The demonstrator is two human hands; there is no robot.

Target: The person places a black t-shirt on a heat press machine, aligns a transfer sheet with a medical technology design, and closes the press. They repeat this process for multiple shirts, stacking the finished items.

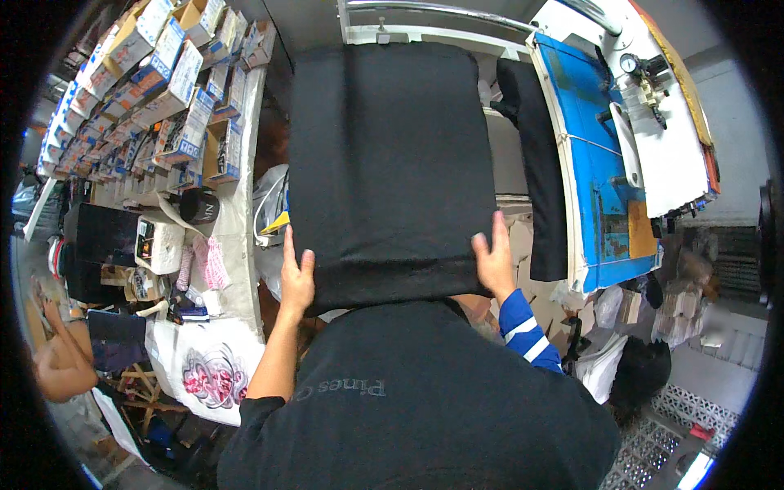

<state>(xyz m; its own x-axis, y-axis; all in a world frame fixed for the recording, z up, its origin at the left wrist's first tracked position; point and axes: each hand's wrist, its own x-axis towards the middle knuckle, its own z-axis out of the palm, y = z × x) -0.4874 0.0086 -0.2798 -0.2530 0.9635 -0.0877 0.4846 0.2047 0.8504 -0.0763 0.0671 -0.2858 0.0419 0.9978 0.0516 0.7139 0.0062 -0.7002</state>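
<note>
A wide black cloth piece [388, 155] lies flat ahead of me, with a creased band across its near end. My left hand [296, 269] touches its left edge near that end, fingers stretched upward and thumb apart. My right hand [493, 257] rests at the opposite edge in a similar open shape, below a blue sleeve with white stripes. A narrower strip of black cloth [545, 188] lies just to the right of the wide piece, beside a machine with a blue top [580, 106].
At left, a worktable [249, 147] holds stacked cardboard boxes [175, 131], bags and printed white cloth [200, 367]. Another person's bare arm [61, 343] shows at far left. A metal rail [433, 16] crosses the back. Gauge fittings [645, 73] sit at upper right, paper stacks [678, 310] at lower right.
</note>
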